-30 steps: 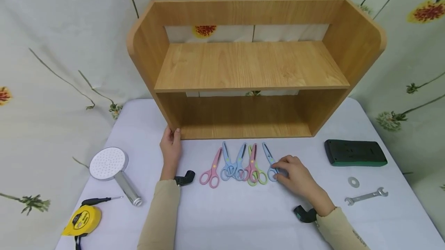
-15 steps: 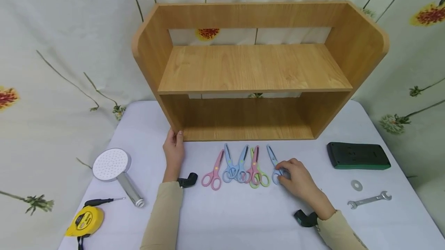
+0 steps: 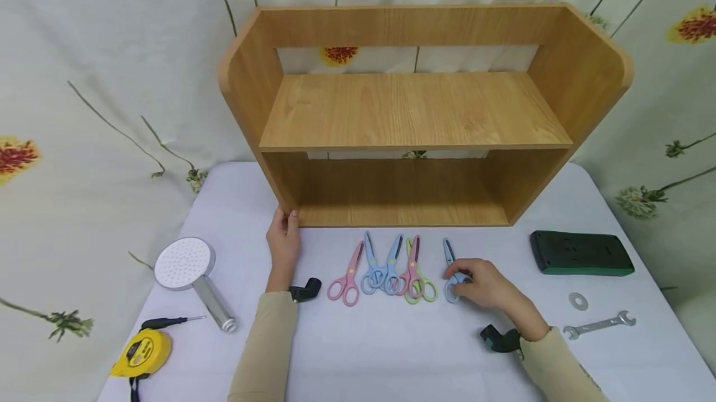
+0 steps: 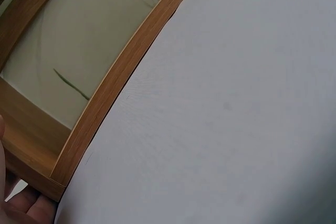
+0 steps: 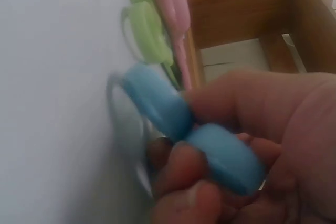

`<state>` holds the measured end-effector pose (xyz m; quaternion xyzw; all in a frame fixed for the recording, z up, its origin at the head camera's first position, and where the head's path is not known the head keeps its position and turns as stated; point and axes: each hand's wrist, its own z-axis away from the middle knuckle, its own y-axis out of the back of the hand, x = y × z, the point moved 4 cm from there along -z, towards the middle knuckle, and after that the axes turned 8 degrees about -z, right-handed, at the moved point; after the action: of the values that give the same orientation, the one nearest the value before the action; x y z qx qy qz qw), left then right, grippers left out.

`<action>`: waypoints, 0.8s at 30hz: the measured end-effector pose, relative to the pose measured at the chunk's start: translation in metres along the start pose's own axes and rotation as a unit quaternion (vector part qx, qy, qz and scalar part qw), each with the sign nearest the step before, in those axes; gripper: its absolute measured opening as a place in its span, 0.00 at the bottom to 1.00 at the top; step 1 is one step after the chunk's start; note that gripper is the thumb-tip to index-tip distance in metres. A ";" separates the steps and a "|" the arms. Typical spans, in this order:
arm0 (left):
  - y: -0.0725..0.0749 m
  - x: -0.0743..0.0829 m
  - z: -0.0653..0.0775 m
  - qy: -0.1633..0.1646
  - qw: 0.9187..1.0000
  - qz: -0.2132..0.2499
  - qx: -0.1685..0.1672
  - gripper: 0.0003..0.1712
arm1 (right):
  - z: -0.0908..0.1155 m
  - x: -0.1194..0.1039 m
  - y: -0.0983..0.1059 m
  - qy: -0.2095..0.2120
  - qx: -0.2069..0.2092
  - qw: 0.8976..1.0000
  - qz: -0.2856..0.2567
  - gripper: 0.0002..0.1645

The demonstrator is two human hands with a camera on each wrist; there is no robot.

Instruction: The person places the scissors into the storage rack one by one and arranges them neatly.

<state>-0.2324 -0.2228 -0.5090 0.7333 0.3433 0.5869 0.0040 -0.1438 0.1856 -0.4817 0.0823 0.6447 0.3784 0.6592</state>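
Note:
My right hand pinches a pair of blue scissors by its handle loops, the blades pointing toward the shelf. In the right wrist view, fingers and thumb curl round the blue loops, close over the white cloth. My left hand grips the lower left front corner of a two-tier wooden shelf, thumb at the front and fingers outside. Left of the held pair lie pink scissors, two overlapping blue scissors, and another pink pair crossing a green pair.
On the right lie a black-and-green power strip, a metal washer and an open-end wrench. To the left are a shower head, a screwdriver and a yellow tape measure. A floral curtain hangs behind.
My right hand has shifted the blue scissors slightly to the right, away from the other pairs, and turned them more upright in view. My left hand stays at the shelf corner.

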 end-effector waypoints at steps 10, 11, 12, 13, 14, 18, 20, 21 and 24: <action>0.001 0.002 0.001 0.000 1.000 -0.002 -0.002 0.22 | -0.009 -0.022 0.022 0.005 -0.031 0.996 -0.079 0.14; 0.001 0.003 0.001 -0.002 1.000 -0.002 -0.002 0.22 | -0.010 -0.027 0.026 0.015 -0.034 0.996 -0.084 0.15; 0.001 0.003 0.000 -0.005 1.000 -0.001 0.000 0.22 | -0.010 -0.033 0.031 0.026 -0.038 0.995 -0.089 0.16; 0.001 0.004 0.000 -0.008 1.000 0.001 0.003 0.22 | -0.010 -0.041 0.035 0.038 -0.044 0.994 -0.094 0.16; 0.001 0.004 0.000 -0.011 1.000 0.002 0.007 0.22 | -0.010 -0.049 0.040 0.051 -0.051 0.993 -0.099 0.17; 0.000 0.003 -0.001 -0.018 1.000 -0.006 0.020 0.22 | -0.011 -0.091 0.059 0.128 -0.088 0.980 -0.122 0.18; 0.000 0.002 0.000 -0.015 1.000 -0.008 0.016 0.22 | -0.012 -0.116 0.069 0.185 -0.099 0.970 -0.121 0.18; 0.000 0.002 0.000 -0.013 1.000 -0.007 0.013 0.22 | -0.013 -0.129 0.074 0.213 -0.103 0.964 -0.119 0.19; 0.000 0.001 0.001 -0.005 1.000 0.003 0.003 0.22 | -0.017 -0.167 0.087 0.286 -0.103 0.948 -0.096 0.22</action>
<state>-0.2311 -0.2219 -0.5082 0.7373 0.3428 0.5822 0.0019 -0.1740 0.1392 -0.3007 -0.1596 0.7685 0.3850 0.4855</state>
